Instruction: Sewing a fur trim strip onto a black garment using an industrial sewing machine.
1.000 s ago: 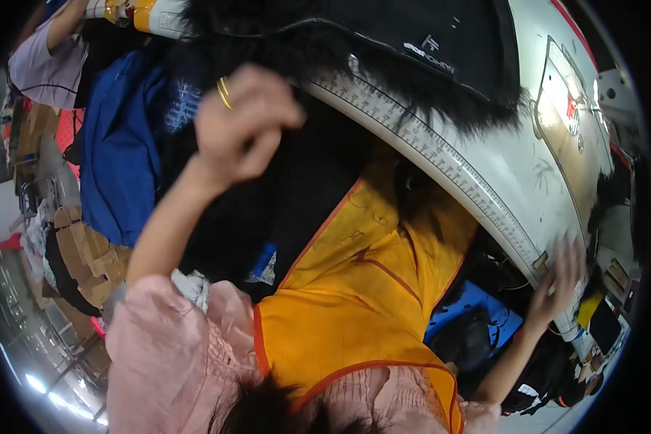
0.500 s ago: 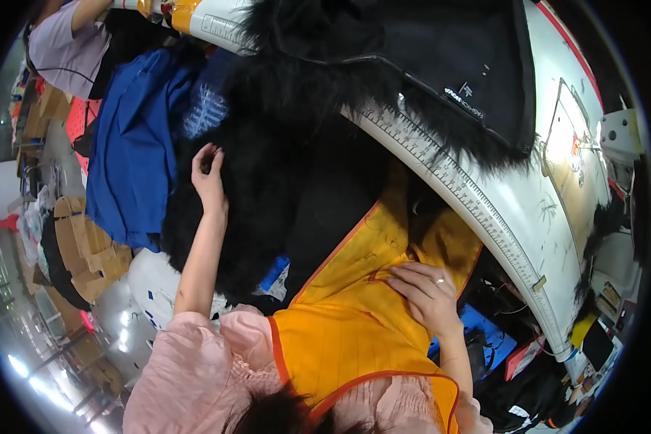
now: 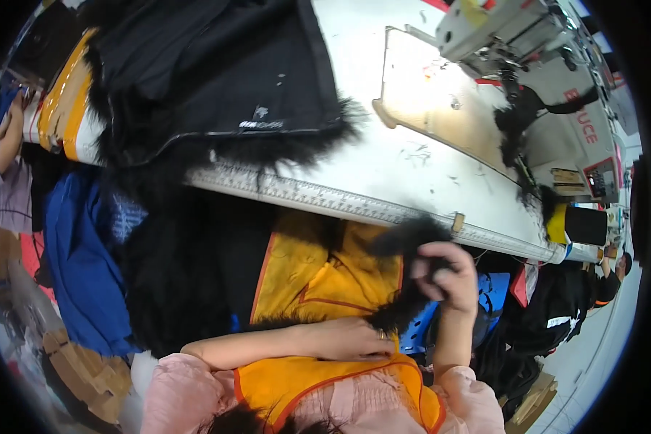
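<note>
"Where's the fur (image 3: pixel 412 233)?"

"Above the apron (image 3: pixel 318 278), just off the near edge of the tabletop (image 3: pixel 441 166). The garment (image 3: pixel 217 79) lies up on the tabletop, well to the left."

"And the hands?"

"The right hand (image 3: pixel 445 278) has its grip clamped on the fur, fingers curled, though blur hides the exact hold. The left hand (image 3: pixel 354 340) lies across the apron, fingertips by the fur; whether its grip is closed on anything, I can't tell."

"How would you handle it well?"

"Hold it lightly by the backing, not the hairs. Spread it between both hands, keep it untwisted and clear of the tabletop's rim."

"Any containers?"

"A cardboard box (image 3: pixel 87 369) at lower left, flaps apparently folded out. What's inside, if anything, I can't make out."
</note>
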A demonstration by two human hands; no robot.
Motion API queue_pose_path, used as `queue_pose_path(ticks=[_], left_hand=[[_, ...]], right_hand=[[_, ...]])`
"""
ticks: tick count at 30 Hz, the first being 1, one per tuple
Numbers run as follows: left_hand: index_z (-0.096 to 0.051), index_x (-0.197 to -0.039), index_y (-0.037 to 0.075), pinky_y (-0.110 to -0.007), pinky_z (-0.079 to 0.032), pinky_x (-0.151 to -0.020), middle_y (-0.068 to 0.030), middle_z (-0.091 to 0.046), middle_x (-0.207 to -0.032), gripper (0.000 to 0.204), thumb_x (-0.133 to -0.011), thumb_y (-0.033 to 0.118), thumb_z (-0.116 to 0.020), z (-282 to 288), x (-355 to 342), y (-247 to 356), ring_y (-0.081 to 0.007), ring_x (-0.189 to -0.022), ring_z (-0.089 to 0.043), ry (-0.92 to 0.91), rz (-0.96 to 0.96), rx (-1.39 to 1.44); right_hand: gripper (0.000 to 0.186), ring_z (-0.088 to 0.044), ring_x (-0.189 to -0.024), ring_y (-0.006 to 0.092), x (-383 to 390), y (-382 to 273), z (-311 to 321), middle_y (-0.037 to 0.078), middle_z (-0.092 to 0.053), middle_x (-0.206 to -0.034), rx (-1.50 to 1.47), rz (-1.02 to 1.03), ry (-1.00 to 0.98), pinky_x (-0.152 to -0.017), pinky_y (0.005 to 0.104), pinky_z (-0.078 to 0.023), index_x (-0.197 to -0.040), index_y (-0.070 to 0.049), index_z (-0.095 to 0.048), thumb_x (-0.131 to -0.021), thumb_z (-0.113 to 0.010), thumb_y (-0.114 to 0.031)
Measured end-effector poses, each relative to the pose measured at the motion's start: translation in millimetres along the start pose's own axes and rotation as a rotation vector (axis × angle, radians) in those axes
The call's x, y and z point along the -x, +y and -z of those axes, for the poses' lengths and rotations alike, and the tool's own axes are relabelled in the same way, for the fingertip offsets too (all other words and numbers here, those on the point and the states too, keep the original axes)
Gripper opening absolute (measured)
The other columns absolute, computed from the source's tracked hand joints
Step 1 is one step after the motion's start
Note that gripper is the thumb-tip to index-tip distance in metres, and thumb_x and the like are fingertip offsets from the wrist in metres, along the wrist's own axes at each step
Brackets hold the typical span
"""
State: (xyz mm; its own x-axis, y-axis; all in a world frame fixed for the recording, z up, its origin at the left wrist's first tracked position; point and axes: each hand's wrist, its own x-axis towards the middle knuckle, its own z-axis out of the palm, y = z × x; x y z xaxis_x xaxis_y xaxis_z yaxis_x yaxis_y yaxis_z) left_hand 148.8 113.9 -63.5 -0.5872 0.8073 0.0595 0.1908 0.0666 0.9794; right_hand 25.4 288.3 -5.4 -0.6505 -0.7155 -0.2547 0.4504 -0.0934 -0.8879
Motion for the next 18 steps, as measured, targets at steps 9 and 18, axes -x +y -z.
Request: queue_pose_path(ticks=[9, 18], left_hand=[[-0.056, -0.105, 0.007, -0.038, -0.051, -0.072, -0.0118, -0.064, -0.099, 0.023, -0.092, 0.026, -0.054, 17, -19, 10, -0.03, -0.091, -0.063, -0.073, -0.065, -0.224], [-0.061, -0.116, 0.0, -0.038, -0.045, -0.095, -0.0177, -0.062, -0.116, 0.028, -0.091, 0.011, -0.056, 253, 36, 48, -0.0324, -0.11, -0.058, 1.053, 0.215, -0.713]], right_hand=[[0.056, -0.03, -0.045, 0.0019, 2, -25, 44, 0.005, -0.058, -0.105, 0.174, 0.591, 0.722, -0.039, 0.017, -0.022, -0.148, -0.005, -0.03, -0.1, -0.047, -0.029], [0.016, -0.064, -0.085, 0.0166, -33, -54, 72, 0.008, -0.066, -0.093, 0.749, 0.286, 0.402, -0.081, 0.0273, -0.05, -0.1, 0.003, -0.064, -0.093, -0.052, -0.004]])
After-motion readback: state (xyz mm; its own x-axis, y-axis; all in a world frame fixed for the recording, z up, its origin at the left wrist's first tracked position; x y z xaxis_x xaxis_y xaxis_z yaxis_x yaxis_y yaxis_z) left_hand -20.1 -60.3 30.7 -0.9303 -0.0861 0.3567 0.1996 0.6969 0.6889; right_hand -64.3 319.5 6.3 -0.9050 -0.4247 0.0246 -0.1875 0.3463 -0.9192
